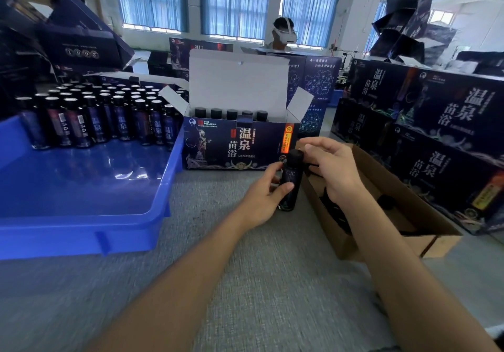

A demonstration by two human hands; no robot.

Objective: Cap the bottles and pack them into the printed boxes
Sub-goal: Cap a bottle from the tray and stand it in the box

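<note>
My left hand (261,197) grips a dark labelled bottle (290,185) by its body, upright just above the grey table. A black cap (296,155) sits on the bottle's neck, and my right hand (332,164) curls beside it with its fingers at the cap. Straight behind stands the open printed box (234,144) with its white lid flap up; several capped bottles (231,114) stand in a row inside. A blue tray (90,188) on the left holds several uncapped bottles (95,117) along its far side.
A brown cardboard box (387,204) with black caps lies to the right under my right arm. Closed printed boxes (436,133) are stacked at far right and behind. A person with a white headset (283,33) sits beyond the open box.
</note>
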